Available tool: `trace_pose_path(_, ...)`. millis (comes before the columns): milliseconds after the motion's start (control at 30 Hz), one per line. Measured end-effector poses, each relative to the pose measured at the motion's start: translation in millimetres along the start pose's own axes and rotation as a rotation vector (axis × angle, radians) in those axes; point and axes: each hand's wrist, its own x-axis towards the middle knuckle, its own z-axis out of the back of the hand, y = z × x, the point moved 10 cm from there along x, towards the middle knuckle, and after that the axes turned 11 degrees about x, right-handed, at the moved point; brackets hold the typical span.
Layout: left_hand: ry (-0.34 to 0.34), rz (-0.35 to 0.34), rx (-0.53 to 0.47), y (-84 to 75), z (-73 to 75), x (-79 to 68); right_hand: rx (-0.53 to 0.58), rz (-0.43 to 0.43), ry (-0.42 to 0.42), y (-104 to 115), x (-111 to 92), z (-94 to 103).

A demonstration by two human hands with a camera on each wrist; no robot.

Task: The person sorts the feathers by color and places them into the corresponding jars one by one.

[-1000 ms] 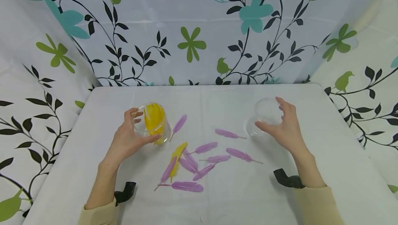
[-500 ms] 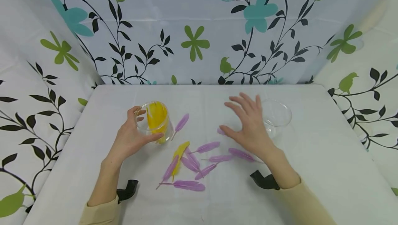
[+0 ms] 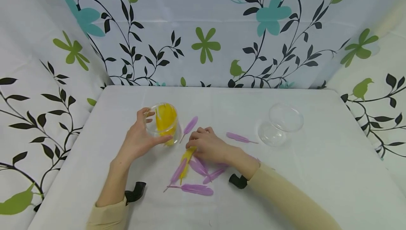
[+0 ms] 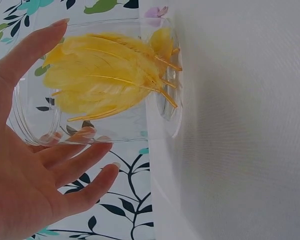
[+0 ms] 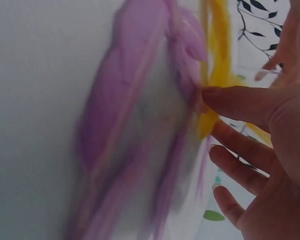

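Observation:
On the left of the table, my left hand (image 3: pixel 138 136) holds a clear jar (image 3: pixel 152 126), thumb on one side and fingers round the other. Several yellow feathers (image 4: pixel 102 75) stand inside that jar with their quills at its base. My right hand (image 3: pixel 210 146) is low over the loose feathers, fingers bent down. In the right wrist view its thumb and index finger pinch the tip of a yellow feather (image 5: pixel 217 50). Purple feathers (image 3: pixel 198 189) lie around and under this hand, some of them partly hidden by it.
A second clear jar (image 3: pixel 285 117) stands at the right, with no feathers in it. One purple feather (image 3: pixel 241 138) lies between that jar and my right hand, another purple feather (image 3: pixel 189 125) beside the held jar. Patterned cloth (image 3: pixel 177 22) hangs behind the white table (image 3: pixel 317 187).
My right hand has let go of the right-hand jar and swung left and down to the yellow feather. The left hand has stayed on its jar. The whole view has shifted slightly.

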Motion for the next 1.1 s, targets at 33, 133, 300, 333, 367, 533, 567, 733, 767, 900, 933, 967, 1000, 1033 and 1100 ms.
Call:
trace_pose_path(33,-0.001,0.000,0.001,0.4,-0.1,0.1,-0.001,0.012,0.002,1,2,-3.0)
trace_pose_path(133,-0.009,-0.007,0.002,0.3,-0.4,0.5,0.010,0.044,-0.021,1,6,-6.3)
trace_pose_path(300,-0.010,-0.014,0.003,-2.7,-1.9,1.6,0.007,0.081,-0.092,1,1,7.9)
trace_pose_path(333,-0.010,-0.012,0.005,-2.9,-1.9,1.4,0.003,0.091,-0.108,2,-1,13.4)
trace_pose_path(367,-0.009,-0.010,0.006,-3.0,-1.8,1.3,-0.001,0.099,-0.123,3,-3,19.6)
trace_pose_path(533,-0.009,-0.001,0.011,-2.4,-0.5,0.0,-0.033,0.165,-0.231,12,-12,56.4)
trace_pose_path(567,-0.009,0.000,0.010,-2.1,-0.4,-0.2,-0.037,0.175,-0.253,14,-13,64.4)
trace_pose_path(733,-0.004,0.010,0.010,-0.2,0.7,-0.4,-0.030,0.197,-0.355,23,-18,106.7)
trace_pose_path(767,-0.003,0.012,0.011,0.1,0.8,-0.4,-0.026,0.195,-0.375,26,-18,115.6)
trace_pose_path(900,0.004,0.017,0.005,0.9,0.7,-0.5,-0.039,0.185,-0.451,38,-14,147.3)
trace_pose_path(933,0.005,0.018,0.003,0.9,0.6,-0.6,-0.049,0.184,-0.470,41,-12,153.7)
trace_pose_path(967,0.007,0.018,0.000,1.0,0.4,-0.7,-0.063,0.181,-0.484,45,-9,159.0)
trace_pose_path(1000,0.008,0.019,-0.002,0.9,0.2,-0.8,-0.080,0.178,-0.494,48,-6,163.0)
trace_pose_path(1033,0.010,0.019,-0.005,0.8,-0.1,-0.8,-0.102,0.172,-0.502,51,-1,165.7)
trace_pose_path(1100,0.012,0.019,-0.006,0.4,-0.8,-0.8,-0.158,0.151,-0.492,56,9,166.8)
